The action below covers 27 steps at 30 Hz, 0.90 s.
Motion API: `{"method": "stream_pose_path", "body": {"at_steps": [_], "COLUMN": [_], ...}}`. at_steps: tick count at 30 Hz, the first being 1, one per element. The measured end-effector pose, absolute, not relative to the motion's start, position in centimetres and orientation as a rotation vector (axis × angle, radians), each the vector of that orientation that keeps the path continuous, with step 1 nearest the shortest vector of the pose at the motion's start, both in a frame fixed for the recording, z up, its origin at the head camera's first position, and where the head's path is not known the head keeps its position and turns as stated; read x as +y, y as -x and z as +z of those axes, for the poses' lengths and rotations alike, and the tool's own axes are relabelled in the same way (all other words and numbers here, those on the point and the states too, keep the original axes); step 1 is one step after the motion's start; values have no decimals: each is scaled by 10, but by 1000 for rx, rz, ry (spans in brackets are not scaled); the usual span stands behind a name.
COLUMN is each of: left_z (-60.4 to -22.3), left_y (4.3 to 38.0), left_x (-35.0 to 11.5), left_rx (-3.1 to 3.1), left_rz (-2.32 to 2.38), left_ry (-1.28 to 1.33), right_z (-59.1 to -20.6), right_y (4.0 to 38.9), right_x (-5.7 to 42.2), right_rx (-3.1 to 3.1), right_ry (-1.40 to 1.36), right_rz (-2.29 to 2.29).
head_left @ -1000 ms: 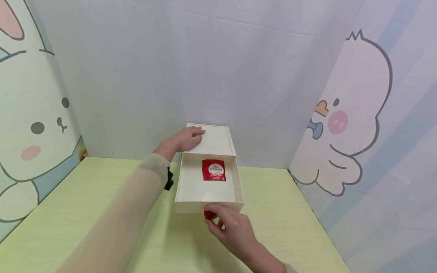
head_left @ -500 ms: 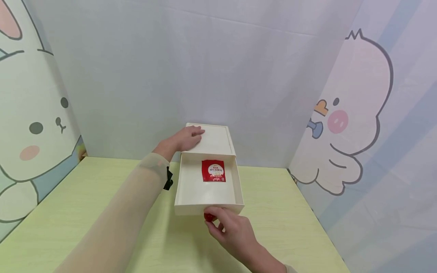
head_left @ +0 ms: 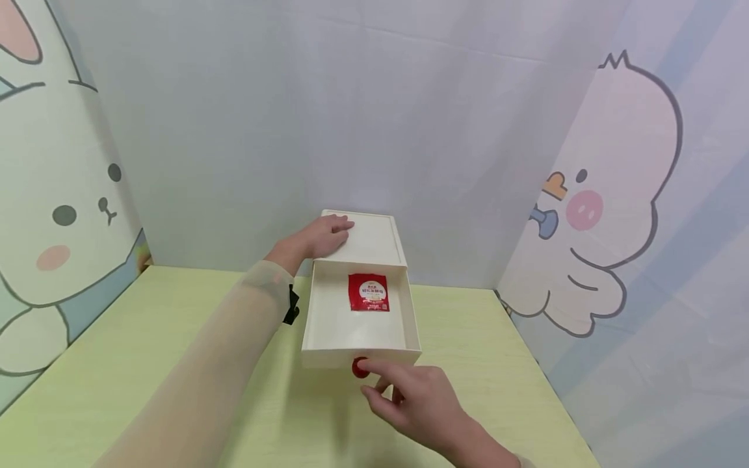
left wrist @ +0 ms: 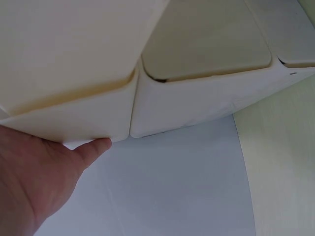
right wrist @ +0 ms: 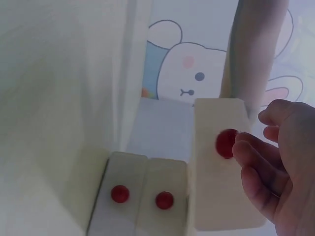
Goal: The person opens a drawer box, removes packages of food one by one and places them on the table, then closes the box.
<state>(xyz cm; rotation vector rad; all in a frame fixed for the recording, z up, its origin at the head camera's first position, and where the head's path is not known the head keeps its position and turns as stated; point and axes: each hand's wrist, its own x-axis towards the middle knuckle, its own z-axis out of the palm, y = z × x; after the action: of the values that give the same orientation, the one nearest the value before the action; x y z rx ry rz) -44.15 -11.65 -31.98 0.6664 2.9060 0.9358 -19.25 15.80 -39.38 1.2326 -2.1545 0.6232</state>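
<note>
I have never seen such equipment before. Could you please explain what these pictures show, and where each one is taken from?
There is no machine here, only a person at work. The wide picture comes from a camera worn on the head, looking forward and down. The two smaller ones come from cameras on the wrists.

On the pale yellow-green table stands a cream drawer cabinet. Its top drawer is pulled out, with a red sachet lying inside. The right wrist view also shows two closed drawers below.

The left hand rests on the cabinet's top. The right hand has a fingertip at the open drawer's red knob, but does not grip it.
</note>
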Motion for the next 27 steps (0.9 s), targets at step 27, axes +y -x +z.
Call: {"method": "stream_pose_path", "body": {"at_steps": [27], "left_z": [-322], "left_y": [445], "left_x": [-112], "left_rx": [2904], "left_rz": [921], "left_ry": [-646], "right_z": [-252], "right_y": [304], "right_x": [120], "right_rx": [-2862], "right_ry": [-1076], "right_rz": [211]}}
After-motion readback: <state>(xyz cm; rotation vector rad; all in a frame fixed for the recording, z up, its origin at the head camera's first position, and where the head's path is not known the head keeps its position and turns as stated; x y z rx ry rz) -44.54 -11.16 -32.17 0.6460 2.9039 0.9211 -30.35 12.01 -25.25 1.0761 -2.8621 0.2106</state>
